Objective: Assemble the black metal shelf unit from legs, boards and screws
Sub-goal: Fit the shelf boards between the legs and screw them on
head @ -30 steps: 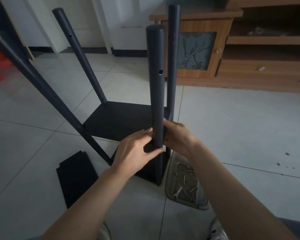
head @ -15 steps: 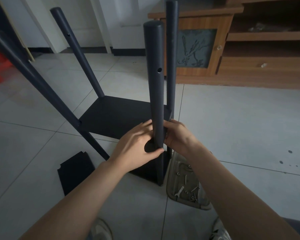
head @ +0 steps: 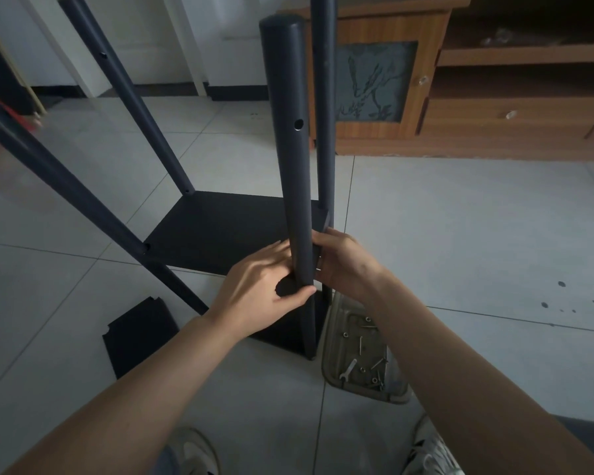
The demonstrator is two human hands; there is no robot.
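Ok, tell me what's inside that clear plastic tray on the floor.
The clear plastic tray holds loose silver screws, small nuts and a flat silver wrench. The right forearm covers its right side, so anything there is hidden.

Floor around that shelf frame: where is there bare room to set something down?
Bare tile lies right of the near leg, between the wooden cabinet and the screw tray. More lies left, before the loose board. It is crowded at the near leg, where both hands, the fixed board and the tray meet.
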